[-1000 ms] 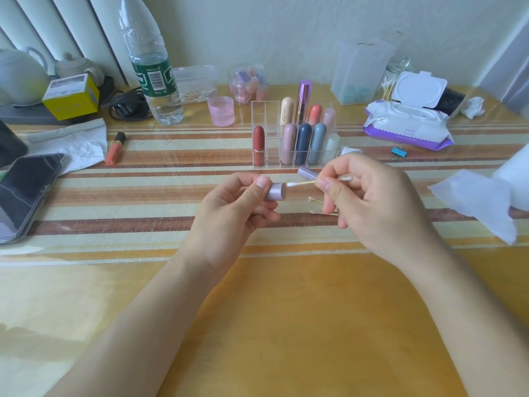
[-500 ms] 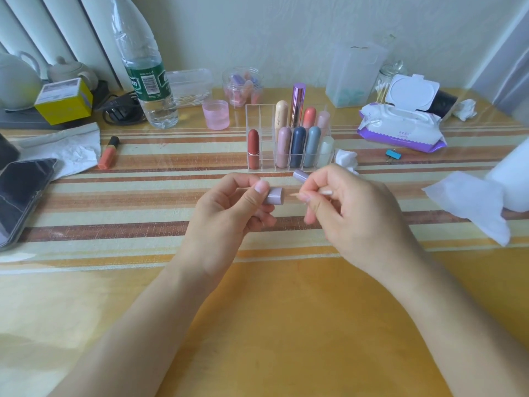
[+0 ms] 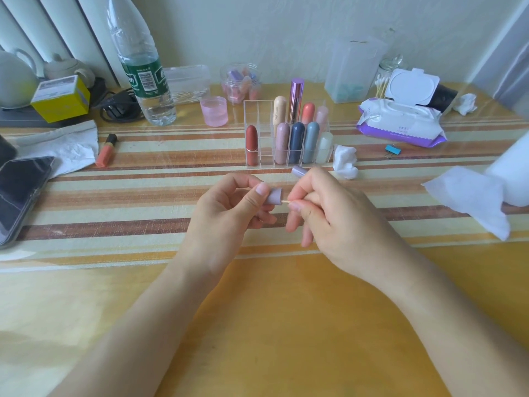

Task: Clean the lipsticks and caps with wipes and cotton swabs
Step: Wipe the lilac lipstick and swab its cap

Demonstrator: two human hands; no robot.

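Lilac matte cap point(image 3: 274, 195) pinched in left hand point(image 3: 229, 213); right hand point(image 3: 329, 222) fingers clamp thin swab stick point(image 3: 286, 201)

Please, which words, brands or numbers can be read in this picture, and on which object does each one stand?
No text can be read with certainty.
Water bottle: green label with a barcode and white print, too blurred.
Yellow box: print on its top label, too small.
Cream lipstick tube: vertical script, illegible.
Wet wipes pack: small faint marks, illegible.
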